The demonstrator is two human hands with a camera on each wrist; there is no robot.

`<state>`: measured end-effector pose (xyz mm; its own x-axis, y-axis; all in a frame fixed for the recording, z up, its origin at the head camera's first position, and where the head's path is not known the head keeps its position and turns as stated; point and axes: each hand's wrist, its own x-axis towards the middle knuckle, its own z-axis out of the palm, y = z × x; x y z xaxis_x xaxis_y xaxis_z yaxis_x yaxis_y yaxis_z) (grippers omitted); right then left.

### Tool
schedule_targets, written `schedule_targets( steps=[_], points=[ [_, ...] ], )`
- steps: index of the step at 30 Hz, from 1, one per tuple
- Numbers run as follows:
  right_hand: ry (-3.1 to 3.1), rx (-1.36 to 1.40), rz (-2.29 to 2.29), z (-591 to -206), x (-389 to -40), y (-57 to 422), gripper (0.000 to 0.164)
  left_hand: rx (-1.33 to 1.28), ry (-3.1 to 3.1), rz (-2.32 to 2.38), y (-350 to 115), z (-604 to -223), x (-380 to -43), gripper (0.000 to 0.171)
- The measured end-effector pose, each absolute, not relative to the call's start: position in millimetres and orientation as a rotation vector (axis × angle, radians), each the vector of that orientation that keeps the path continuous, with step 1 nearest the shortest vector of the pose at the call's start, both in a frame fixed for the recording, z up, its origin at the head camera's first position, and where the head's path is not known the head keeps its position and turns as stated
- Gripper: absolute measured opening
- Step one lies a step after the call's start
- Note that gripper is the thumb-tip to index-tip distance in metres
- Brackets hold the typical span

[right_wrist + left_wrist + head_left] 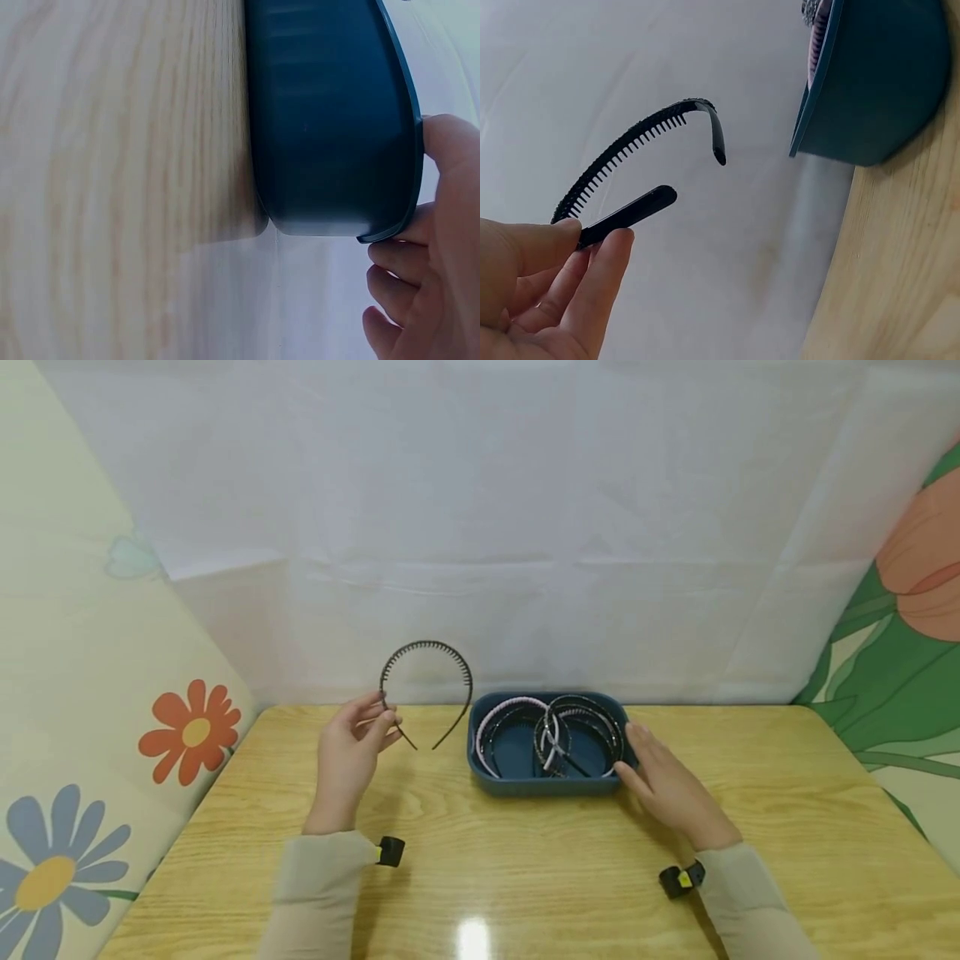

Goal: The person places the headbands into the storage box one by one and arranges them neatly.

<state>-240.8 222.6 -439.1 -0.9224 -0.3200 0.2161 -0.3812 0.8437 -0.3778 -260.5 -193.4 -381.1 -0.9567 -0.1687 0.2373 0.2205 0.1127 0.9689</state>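
Note:
A black toothed headband (pixel 426 645) is held up over the table by my left hand (pixel 351 750). Thumb and fingers pinch one of its arms near the tip; in the left wrist view the teeth of the headband (pixel 622 154) line the inner curve. Several other headbands, one of them pale pink (pixel 501 708) and others dark with glitter (pixel 581 700), lie overlapping in a dark blue plastic bin (pixel 543 787). My right hand (pixel 667 785) rests against the bin's right end, fingers fairly straight. From the right wrist, thumb and fingertips touch the bin's rim (pixel 414 112).
The bin stands at the back of a wood-grain table (pixel 480 852), close to a white cloth backdrop (pixel 480 527). Flower-patterned panels (pixel 67 635) flank the table on both sides. A black wrist device (pixel 678 881) sits on each forearm.

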Motion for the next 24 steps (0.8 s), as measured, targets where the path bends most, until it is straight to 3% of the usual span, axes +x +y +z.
schedule_targets(
  steps=[24],
  points=[
    [-2.869,0.565,0.641,-441.1,-243.6,222.6,0.067,-0.155,-2.041,-2.031,-151.2,-396.5,-261.8,0.033]
  ],
)
